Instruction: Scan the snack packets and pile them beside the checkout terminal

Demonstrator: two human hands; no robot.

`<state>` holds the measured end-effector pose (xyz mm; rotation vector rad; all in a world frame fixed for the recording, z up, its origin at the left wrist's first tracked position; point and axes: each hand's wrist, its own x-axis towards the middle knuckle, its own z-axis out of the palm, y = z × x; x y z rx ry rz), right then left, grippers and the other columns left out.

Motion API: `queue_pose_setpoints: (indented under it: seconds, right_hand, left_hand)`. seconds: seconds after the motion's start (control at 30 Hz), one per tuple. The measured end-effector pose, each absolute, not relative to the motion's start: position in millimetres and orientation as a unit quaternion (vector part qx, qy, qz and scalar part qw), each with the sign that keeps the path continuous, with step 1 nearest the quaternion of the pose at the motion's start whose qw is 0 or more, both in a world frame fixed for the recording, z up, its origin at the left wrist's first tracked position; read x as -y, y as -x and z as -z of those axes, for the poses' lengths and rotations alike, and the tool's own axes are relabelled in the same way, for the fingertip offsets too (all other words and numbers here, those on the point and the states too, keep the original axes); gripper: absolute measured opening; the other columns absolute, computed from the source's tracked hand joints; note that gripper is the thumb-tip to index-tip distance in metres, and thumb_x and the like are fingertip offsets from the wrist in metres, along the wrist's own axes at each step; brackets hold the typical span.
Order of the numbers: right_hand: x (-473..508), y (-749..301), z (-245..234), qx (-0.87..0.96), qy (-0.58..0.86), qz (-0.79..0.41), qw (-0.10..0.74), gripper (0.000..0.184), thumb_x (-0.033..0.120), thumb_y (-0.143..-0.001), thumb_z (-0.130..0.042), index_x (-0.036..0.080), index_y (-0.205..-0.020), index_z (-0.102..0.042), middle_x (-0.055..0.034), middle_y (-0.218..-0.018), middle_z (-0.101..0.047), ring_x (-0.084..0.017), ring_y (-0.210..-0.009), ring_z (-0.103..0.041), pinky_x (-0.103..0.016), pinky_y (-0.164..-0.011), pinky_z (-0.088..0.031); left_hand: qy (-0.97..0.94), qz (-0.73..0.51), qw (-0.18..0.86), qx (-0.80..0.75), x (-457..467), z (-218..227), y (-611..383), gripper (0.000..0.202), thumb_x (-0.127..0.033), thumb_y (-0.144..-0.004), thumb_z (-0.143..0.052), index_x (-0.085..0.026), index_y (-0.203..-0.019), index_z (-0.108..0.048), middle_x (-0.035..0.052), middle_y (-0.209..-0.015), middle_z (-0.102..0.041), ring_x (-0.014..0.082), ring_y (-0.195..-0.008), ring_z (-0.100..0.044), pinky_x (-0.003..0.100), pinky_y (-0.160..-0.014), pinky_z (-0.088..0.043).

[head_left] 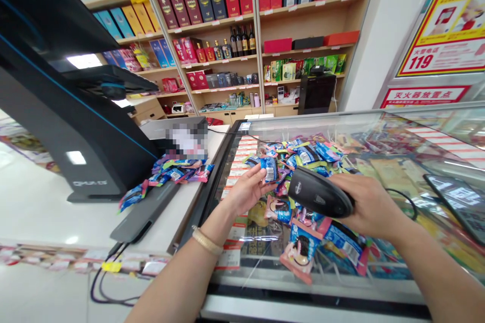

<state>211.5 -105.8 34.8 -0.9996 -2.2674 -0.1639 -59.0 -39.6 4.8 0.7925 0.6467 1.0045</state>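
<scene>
My left hand (250,189) holds up a small blue snack packet (269,169) between thumb and fingers, its barcode side showing. A black handheld barcode scanner (320,194) is in my right hand (369,204), its head close to the packet and pointing left. Beneath both hands, a loose heap of snack packets (314,154) in blue, pink and green lies on the glass top (257,267). At the near side of the heap, a pink-and-blue packet (300,250) shows a dark round cookie picture.
To the left stands a dark checkout terminal (94,151), with more packets (178,171) piled at its base on the white counter (34,212). A dark phone-like slab (456,202) lies on the glass at right. Shelves (223,22) of boxes and bottles line the back.
</scene>
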Motion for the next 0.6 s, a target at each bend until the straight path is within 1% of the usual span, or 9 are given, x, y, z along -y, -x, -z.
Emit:
queue_pose_setpoints:
  seconds: [0.13,0.23,0.33,0.43,0.5,0.6]
  right_hand:
    - [106.0,-212.6,-37.6,0.865,0.381,0.065,0.319,0.023,0.036,-0.084,-0.060,0.020,-0.098,-0.066,-0.0061,-0.080,-0.072,-0.018,-0.066,-0.066,-0.028,-0.060,-0.047]
    - [106.3,-212.3,-38.4,0.866,0.384,0.066,0.314,0.023,0.038,-0.085,-0.060,0.021,-0.098,-0.066,-0.0051,-0.078,-0.072,-0.018,-0.064,-0.065,-0.028,-0.060,-0.047]
    - [105.7,-212.3,-36.6,0.865,0.383,0.069,0.317,0.023,0.038,-0.085,-0.061,0.021,-0.099,-0.066,-0.0053,-0.080,-0.072,-0.018,-0.067,-0.067,-0.028,-0.062,-0.048]
    - [103.4,-214.9,-32.0,0.863,0.380,0.077,0.324,0.024,0.037,-0.084,-0.062,0.021,-0.102,-0.066,-0.0062,-0.085,-0.074,-0.020,-0.073,-0.069,-0.029,-0.065,-0.051]
    - [100.8,-219.2,-27.6,0.860,0.377,0.089,0.333,0.026,0.037,-0.084,-0.062,0.021,-0.104,-0.066,-0.0070,-0.088,-0.075,-0.022,-0.075,-0.071,-0.030,-0.067,-0.053]
    - [95.6,-229.9,-19.0,0.847,0.377,0.136,0.348,0.026,0.037,-0.086,-0.059,0.022,-0.106,-0.066,-0.0096,-0.093,-0.076,-0.026,-0.080,-0.073,-0.034,-0.070,-0.056]
  left_hand:
    - [-0.367,-0.464,0.749,-0.297,38.6,-3.6,58.4,0.024,-0.022,-0.082,-0.077,-0.017,-0.104,-0.068,0.0037,-0.095,-0.073,0.0149,-0.086,-0.071,0.031,-0.087,-0.058]
    - [-0.368,-0.464,0.750,-0.294,39.0,-4.2,58.4,0.024,-0.022,-0.082,-0.077,-0.017,-0.104,-0.069,0.0036,-0.094,-0.073,0.0143,-0.084,-0.070,0.030,-0.083,-0.058]
    - [-0.372,-0.462,0.750,-0.291,40.4,-4.5,58.5,0.028,-0.024,-0.080,-0.079,-0.017,-0.105,-0.069,0.0040,-0.096,-0.073,0.0147,-0.085,-0.069,0.030,-0.082,-0.057]
    - [-0.404,-0.464,0.732,-0.293,39.8,-3.9,59.0,0.038,-0.029,-0.077,-0.082,-0.018,-0.110,-0.069,0.0048,-0.100,-0.072,0.0159,-0.087,-0.068,0.031,-0.083,-0.055]
    - [-0.441,-0.489,0.683,-0.315,35.8,-3.5,61.3,0.046,-0.033,-0.076,-0.082,-0.020,-0.117,-0.067,0.0035,-0.097,-0.071,0.0151,-0.085,-0.066,0.030,-0.081,-0.053]
    - [-0.508,-0.547,0.540,-0.390,24.4,-5.4,72.1,0.054,-0.030,-0.076,-0.079,-0.020,-0.126,-0.061,-0.0001,-0.087,-0.068,0.0128,-0.077,-0.061,0.026,-0.077,-0.048]
